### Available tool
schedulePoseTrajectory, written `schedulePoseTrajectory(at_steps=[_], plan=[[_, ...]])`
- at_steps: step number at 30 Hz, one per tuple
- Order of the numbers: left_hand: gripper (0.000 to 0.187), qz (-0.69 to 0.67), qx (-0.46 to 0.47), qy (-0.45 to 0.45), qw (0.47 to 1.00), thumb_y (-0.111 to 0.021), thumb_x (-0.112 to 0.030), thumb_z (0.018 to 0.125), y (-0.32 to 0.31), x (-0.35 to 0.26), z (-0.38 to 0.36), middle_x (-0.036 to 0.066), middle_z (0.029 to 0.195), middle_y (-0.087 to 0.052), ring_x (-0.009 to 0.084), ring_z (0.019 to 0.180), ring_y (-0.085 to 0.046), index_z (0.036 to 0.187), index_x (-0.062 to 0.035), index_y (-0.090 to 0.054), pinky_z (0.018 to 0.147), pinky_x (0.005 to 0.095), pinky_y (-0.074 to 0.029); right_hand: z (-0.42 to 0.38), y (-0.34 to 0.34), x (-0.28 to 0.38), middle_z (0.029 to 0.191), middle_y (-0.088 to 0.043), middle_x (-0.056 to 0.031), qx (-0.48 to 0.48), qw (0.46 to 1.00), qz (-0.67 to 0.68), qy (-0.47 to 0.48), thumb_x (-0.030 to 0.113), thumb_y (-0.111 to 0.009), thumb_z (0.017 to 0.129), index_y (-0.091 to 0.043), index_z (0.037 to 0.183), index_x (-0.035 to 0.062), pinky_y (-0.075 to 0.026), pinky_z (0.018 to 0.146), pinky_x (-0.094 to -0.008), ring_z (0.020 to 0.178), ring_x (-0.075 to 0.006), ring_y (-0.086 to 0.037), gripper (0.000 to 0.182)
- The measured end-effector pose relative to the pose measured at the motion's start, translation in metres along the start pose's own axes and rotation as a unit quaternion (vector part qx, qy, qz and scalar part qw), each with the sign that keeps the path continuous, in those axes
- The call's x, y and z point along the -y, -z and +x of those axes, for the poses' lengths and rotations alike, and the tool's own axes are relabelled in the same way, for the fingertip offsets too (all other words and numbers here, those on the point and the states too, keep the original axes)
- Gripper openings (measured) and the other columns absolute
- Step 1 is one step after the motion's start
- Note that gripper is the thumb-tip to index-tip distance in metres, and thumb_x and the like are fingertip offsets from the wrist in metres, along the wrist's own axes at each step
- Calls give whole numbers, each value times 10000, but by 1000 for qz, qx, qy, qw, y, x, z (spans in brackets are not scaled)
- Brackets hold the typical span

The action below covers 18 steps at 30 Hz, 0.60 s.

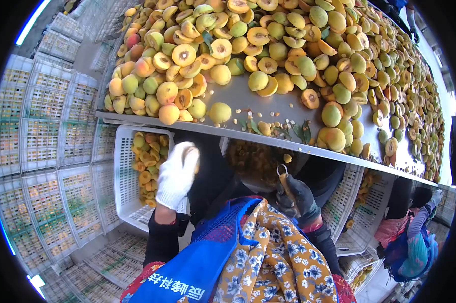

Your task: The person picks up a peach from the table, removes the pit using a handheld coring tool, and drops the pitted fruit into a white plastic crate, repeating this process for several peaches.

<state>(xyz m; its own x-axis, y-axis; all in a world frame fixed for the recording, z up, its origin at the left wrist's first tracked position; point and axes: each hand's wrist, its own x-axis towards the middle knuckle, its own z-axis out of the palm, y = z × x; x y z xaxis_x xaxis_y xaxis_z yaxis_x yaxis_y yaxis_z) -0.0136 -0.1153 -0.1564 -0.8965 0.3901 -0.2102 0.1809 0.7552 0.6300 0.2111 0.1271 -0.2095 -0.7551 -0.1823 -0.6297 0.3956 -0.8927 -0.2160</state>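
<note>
My left hand [176,174], in a white knit glove, is closed just below the table edge, beside a white crate. A yellow-brown edge of a peach shows at its fingertips, partly hidden and blurred. In a dark glove, my right hand [301,198] grips a pitting tool [290,188], a handle with a metal loop pointing up. A small yellow piece [287,158] appears just above the loop. Peaches, whole and halved [182,54], are heaped on the metal table [228,101] in front of me.
The white crate [124,177] at left holds peach halves [149,166]. Stacked crates [41,116] line the left side. Beneath the table edge is a dark area with peach pieces [255,156]. Another person [412,232] stands at right. Pits and leaves [303,132] lie on the table.
</note>
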Motion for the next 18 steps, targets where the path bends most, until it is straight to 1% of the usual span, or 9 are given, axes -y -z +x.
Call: schedulePoseTrajectory(at_steps=[1, 2, 4, 7, 8, 11, 15, 17, 18], plan=[[352, 259, -90, -28, 961, -607, -361, 962, 7, 20, -1, 171, 1073, -653, 382, 901, -633, 1175, -82, -632, 840, 482, -511, 1, 2, -1, 552, -468, -32, -14, 999, -28, 11, 425, -479, 1041, -576, 906, 77, -312, 355, -249, 366, -128, -394, 386], [365, 402, -167, -32, 900, -632, -356, 941, 15, 29, 1, 173, 1131, -629, 389, 1009, -613, 1179, -80, -631, 899, 498, -482, 2, 4, -2, 556, -476, -31, -28, 998, -57, 22, 423, -493, 1038, -582, 903, 79, -315, 360, -244, 375, -124, -408, 381], [373, 359, -209, -92, 905, -637, -362, 940, 23, 22, 18, 174, 1119, -640, 384, 981, -630, 1172, -70, -632, 857, 491, -504, 6, 4, -3, 568, -494, -24, -57, 992, -107, 32, 416, -518, 1031, -593, 903, 77, -324, 373, -237, 395, -115, -436, 370], [340, 262, -142, -172, 939, -638, -358, 938, -2, -27, 58, 153, 963, -664, 346, 857, -666, 1141, -85, -636, 716, 444, -541, 8, -6, -6, 589, -522, -9, -82, 985, -148, 39, 399, -548, 1022, -609, 918, 65, -341, 399, -232, 431, -99, -475, 356], [341, 261, -109, -191, 940, -645, -355, 936, -15, -45, 73, 134, 984, -680, 348, 917, -664, 1151, -90, -643, 797, 447, -532, 6, -12, -5, 597, -531, -4, -75, 985, -147, 46, 395, -556, 1020, -615, 926, 60, -347, 410, -230, 442, -93, -485, 352], [437, 219, -73, -268, 935, -615, -417, 937, -60, -86, 130, 172, 1062, -657, 371, 961, -655, 1229, -92, -618, 826, 478, -523, 3, -18, -8, 586, -521, -28, -94, 975, -183, 88, 412, -553, 1018, -592, 915, 65, -332, 388, -244, 419, -107, -456, 364], [512, 210, 75, -317, 922, -626, -278, 871, -106, -98, 184, 194, 1069, -654, 427, 969, -642, 1347, -137, -504, 843, 517, -513, -5, -9, -13, 639, -563, -3, -92, 973, -192, 90, 377, -536, 1029, -618, 932, 38, -393, 460, -245, 492, -92, -525, 362], [542, 174, 98, -298, 933, -625, -226, 841, -107, -100, 194, 204, 1073, -652, 454, 957, -635, 1355, -134, -481, 849, 529, -509, -8, -7, -13, 657, -569, -1, -131, 929, -301, 170, 374, -532, 1032, -609, 934, 21, -407, 473, -268, 517, -95, -535, 374], [510, 108, 78, -301, 944, -625, -154, 827, -106, -92, 189, 184, 1046, -667, 382, 851, -677, 1316, -105, -488, 738, 473, -549, -7, -7, -12, 666, -571, 0, -150, 901, -350, 209, 372, -530, 1033, -605, 935, 12, -415, 479, -279, 529, -97, -540, 380]])
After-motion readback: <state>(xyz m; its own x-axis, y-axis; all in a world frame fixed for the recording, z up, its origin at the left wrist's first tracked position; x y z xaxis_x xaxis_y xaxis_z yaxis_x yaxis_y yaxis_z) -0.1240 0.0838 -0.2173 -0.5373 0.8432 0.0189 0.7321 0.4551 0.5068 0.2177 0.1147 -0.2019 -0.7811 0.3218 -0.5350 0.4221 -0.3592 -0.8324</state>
